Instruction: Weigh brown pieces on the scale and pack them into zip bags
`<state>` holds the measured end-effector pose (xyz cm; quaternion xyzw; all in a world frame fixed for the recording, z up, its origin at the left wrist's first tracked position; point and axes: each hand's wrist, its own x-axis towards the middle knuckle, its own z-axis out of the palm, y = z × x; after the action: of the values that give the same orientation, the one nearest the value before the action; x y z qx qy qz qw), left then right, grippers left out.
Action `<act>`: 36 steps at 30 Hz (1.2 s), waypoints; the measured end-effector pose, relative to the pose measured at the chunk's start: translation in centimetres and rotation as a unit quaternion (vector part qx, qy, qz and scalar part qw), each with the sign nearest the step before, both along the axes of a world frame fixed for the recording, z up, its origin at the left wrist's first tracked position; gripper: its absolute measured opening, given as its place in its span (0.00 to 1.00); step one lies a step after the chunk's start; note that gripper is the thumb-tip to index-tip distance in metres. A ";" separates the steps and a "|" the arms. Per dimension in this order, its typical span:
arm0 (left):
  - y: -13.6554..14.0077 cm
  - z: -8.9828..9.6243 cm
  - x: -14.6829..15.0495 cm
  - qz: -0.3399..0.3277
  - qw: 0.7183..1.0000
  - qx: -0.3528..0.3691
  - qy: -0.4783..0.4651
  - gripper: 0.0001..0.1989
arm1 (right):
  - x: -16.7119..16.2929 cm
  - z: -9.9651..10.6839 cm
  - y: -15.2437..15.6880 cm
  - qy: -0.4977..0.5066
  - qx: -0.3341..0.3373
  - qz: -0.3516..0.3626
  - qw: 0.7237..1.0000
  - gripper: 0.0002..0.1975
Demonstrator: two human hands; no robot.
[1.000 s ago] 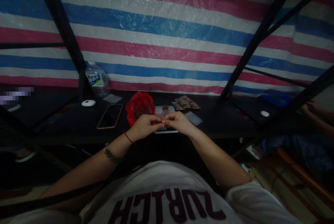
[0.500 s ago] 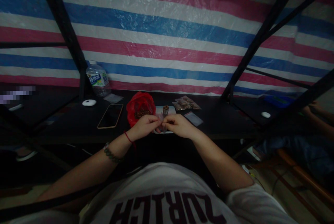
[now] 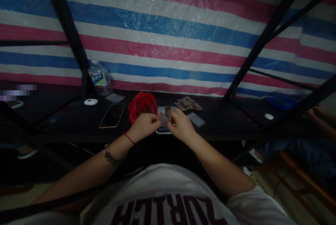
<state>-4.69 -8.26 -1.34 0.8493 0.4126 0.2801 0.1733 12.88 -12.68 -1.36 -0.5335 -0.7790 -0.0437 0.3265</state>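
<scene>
Between my hands a small clear plastic bag (image 3: pixel 163 118) is stretched out. My left hand (image 3: pixel 146 123) pinches its left side, and my right hand (image 3: pixel 180 122) has its fingers closed on the right side. Under the bag lies a white tray-like thing with a dark front part, perhaps a small scale (image 3: pixel 164 131). A small metallic or clear cup (image 3: pixel 168 110) filled with brown pieces stands on it, just beyond my right fingers. Left of it, an open red plastic bag (image 3: pixel 141 102) holds more small brown pieces, partly hidden by my left hand.
Several filled clear bags (image 3: pixel 187 103) lie behind my right hand, with flat empty bags (image 3: pixel 196 119) nearer. A phone (image 3: pixel 112 115), a white round device (image 3: pixel 91 102) and a large bottle (image 3: pixel 99 78) are on the left. Dark metal posts (image 3: pixel 76 43) flank the table; another person's arm (image 3: pixel 321 120) shows far right.
My hands have moved apart, spreading the small bag between them. My right hand has turned and closed more, now covering part of the cup. The view has shifted slightly.
</scene>
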 end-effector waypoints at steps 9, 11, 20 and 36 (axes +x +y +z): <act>-0.7 -0.2 0.1 -0.053 0.998 0.019 0.012 0.15 | -0.4 -0.6 0.1 -0.001 -0.030 0.074 0.997 0.10; -1.1 0.0 0.0 -0.092 0.994 0.053 0.007 0.13 | -0.1 -0.5 0.4 0.018 -0.056 0.086 0.995 0.10; 0.2 -0.3 -0.9 -0.132 0.965 0.217 0.064 0.39 | 0.1 -0.9 1.1 0.187 -0.132 0.130 0.965 0.12; -0.3 -1.0 -0.4 -0.147 0.965 0.205 0.070 0.30 | -0.1 -1.7 1.8 0.199 -0.155 0.118 0.960 0.08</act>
<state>-5.11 -8.53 -2.36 0.9355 0.2278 0.2699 0.0061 12.78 -10.87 -3.06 -0.4795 -0.7531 0.2235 0.3910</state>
